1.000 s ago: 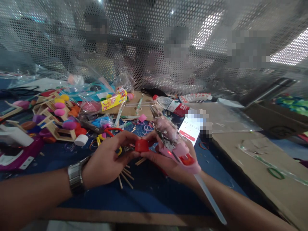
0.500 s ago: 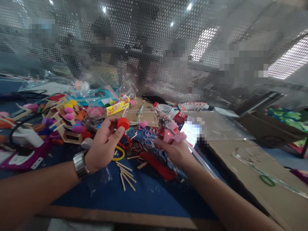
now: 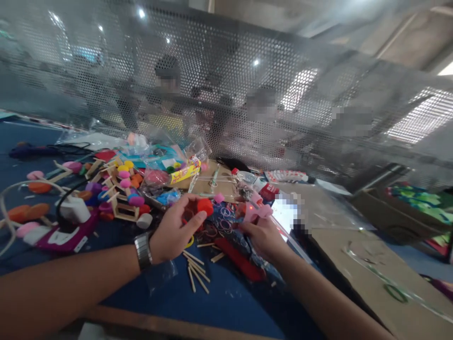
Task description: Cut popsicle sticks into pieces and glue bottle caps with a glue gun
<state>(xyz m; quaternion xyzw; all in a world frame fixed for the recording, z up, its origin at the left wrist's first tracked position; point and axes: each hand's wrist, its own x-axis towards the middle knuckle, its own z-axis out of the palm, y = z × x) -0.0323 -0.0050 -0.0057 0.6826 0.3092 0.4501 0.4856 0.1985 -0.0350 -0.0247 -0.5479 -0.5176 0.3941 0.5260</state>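
My left hand (image 3: 174, 229) wears a metal-band watch and pinches a small red round piece, perhaps a cap (image 3: 205, 207), between thumb and fingertips. To the right, my right hand (image 3: 264, 236) is wrapped round a pink glue gun (image 3: 255, 210) with a small red light glowing on its side. The fingers hide part of its handle. A gap separates the red piece from the glue gun. Below the hands lie several thin wooden sticks (image 3: 197, 271), a long red object (image 3: 240, 259) and a patterned dark sheet with loose pink rings (image 3: 225, 222).
Small wooden frames (image 3: 125, 210) and coloured discs crowd the left, beside a purple power strip (image 3: 67, 233). A yellow tube-shaped packet (image 3: 186, 171) and a clear bottle (image 3: 247, 177) lie behind. A lit phone (image 3: 284, 215) is on the right. Perforated metal panels stand at the back.
My view has tilted and shifted, so the table appears lower and further right. My left hand is nearer the glue gun, still pinching the red piece. My right hand keeps its hold.
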